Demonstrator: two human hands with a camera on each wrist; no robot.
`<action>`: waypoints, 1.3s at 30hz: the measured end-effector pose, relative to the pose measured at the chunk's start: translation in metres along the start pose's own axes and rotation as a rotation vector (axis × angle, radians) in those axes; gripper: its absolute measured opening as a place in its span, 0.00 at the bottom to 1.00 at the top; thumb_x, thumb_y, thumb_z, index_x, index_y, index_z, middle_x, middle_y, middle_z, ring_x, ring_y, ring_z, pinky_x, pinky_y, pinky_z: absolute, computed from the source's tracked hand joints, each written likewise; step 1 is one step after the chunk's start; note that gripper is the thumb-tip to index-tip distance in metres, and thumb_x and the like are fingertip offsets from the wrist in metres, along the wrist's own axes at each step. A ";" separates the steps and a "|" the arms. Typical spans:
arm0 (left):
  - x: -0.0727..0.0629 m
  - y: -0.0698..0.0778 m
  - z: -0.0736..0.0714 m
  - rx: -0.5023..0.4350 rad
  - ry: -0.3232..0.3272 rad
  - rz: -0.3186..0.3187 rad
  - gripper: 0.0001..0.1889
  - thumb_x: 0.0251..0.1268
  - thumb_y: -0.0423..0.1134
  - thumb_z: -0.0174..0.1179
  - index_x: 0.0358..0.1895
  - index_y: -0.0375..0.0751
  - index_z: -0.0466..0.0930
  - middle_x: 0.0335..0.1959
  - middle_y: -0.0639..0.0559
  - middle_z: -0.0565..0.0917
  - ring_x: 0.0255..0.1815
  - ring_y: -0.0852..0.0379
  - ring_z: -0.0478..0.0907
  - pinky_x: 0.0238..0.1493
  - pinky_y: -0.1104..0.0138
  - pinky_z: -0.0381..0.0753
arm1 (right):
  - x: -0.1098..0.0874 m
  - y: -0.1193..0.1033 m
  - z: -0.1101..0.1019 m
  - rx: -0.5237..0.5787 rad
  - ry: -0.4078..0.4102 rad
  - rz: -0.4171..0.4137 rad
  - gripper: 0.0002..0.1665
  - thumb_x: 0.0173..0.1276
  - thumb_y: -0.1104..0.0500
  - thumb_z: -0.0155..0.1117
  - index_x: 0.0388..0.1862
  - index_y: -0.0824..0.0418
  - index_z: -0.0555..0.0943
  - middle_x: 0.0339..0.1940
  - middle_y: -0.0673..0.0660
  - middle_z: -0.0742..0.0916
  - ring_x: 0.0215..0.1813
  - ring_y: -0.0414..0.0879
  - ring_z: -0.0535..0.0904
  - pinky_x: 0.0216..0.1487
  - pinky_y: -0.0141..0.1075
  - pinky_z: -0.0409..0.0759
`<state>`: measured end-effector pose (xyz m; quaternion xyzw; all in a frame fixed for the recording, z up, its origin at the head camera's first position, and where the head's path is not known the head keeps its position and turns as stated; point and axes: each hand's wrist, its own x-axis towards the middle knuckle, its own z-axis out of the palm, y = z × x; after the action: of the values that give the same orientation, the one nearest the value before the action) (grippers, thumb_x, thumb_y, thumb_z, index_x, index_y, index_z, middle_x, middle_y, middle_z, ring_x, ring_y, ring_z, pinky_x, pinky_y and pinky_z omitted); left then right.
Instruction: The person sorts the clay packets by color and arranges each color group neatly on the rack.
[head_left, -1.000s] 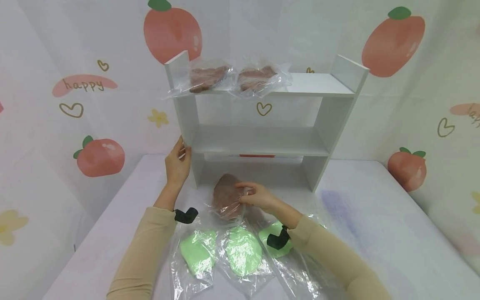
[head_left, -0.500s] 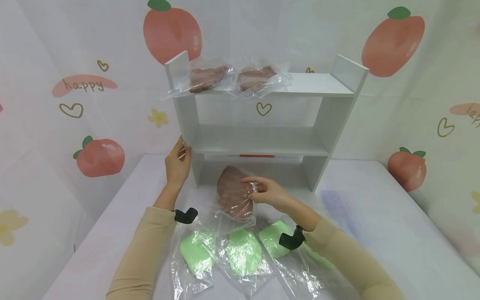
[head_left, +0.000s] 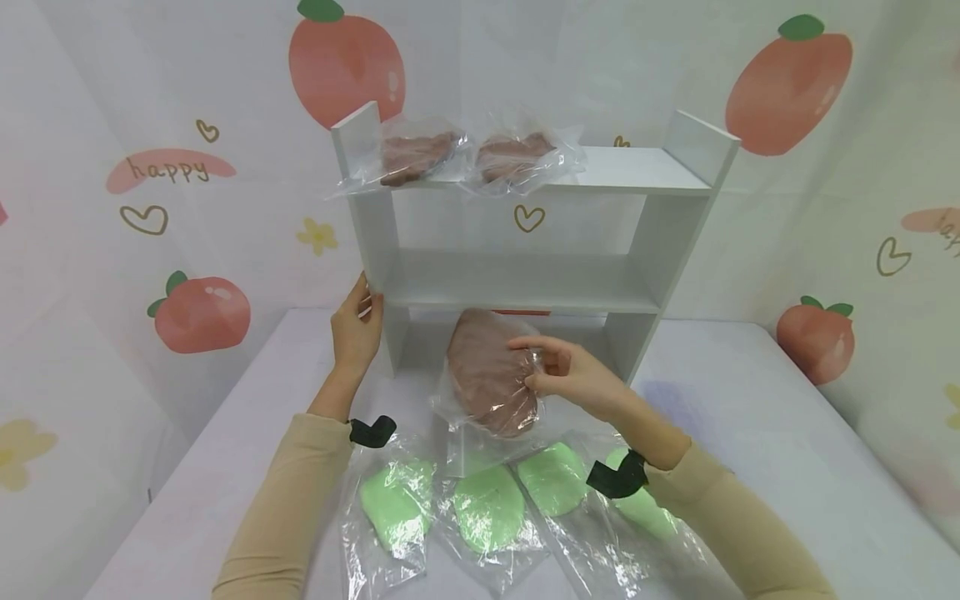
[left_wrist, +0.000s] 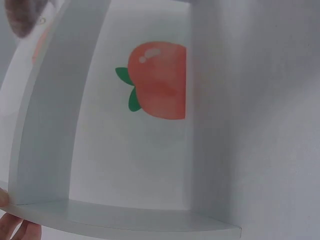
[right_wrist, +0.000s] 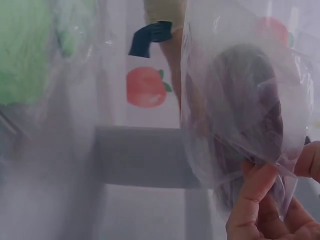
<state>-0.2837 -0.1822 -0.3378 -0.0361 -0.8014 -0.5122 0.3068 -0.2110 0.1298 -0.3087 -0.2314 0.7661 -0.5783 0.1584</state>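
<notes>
My right hand pinches a clear plastic bag holding a flat brown slab, thumb and fingers on its right edge. The bag is raised in front of the lowest compartment of a white two-tier shelf. In the right wrist view the brown slab shows dark through the plastic, with fingertips at its lower end. My left hand grips the shelf's left side panel, thumb at the front edge and other fingers partly hidden behind. The left wrist view shows fingers around the panel's edge.
Two bagged brown slabs, a left one and a right one, lie on the top board, their plastic hanging over its front edge. Several bagged green slabs lie in a row on the white table, some beneath my right forearm.
My right hand has lifted the bagged brown slab up and to the right, toward the head camera, uncovering more of the green slabs. The left hand stays on the shelf panel.
</notes>
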 end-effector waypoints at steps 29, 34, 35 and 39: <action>0.000 0.000 0.000 -0.013 0.004 0.002 0.24 0.69 0.33 0.51 0.68 0.40 0.64 0.56 0.32 0.77 0.54 0.36 0.78 0.55 0.54 0.81 | -0.059 -0.060 -0.064 0.174 0.082 -0.487 0.31 0.62 0.80 0.46 0.60 0.57 0.74 0.38 0.51 0.81 0.40 0.39 0.79 0.39 0.27 0.84; 0.000 -0.001 0.000 -0.016 0.009 -0.001 0.24 0.69 0.34 0.51 0.67 0.40 0.64 0.55 0.31 0.78 0.54 0.36 0.78 0.54 0.54 0.81 | -0.066 -0.069 -0.075 0.243 0.081 -0.539 0.31 0.62 0.81 0.43 0.61 0.62 0.72 0.43 0.54 0.81 0.42 0.42 0.80 0.38 0.28 0.85; 0.000 -0.001 0.000 -0.015 0.009 0.000 0.24 0.69 0.34 0.51 0.67 0.40 0.65 0.55 0.31 0.78 0.54 0.36 0.78 0.55 0.54 0.81 | -0.067 -0.070 -0.077 0.250 0.081 -0.543 0.31 0.63 0.81 0.43 0.62 0.62 0.72 0.44 0.55 0.81 0.42 0.42 0.80 0.38 0.28 0.85; 0.000 -0.002 0.000 -0.015 0.015 0.002 0.23 0.68 0.33 0.51 0.67 0.40 0.65 0.55 0.31 0.78 0.54 0.36 0.78 0.54 0.54 0.81 | -0.071 -0.076 -0.086 0.288 0.083 -0.559 0.31 0.63 0.82 0.43 0.62 0.63 0.71 0.44 0.54 0.81 0.41 0.42 0.79 0.37 0.27 0.83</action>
<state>-0.2843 -0.1829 -0.3392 -0.0355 -0.7952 -0.5181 0.3131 -0.1818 0.2211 -0.2136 -0.3844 0.5888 -0.7110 -0.0071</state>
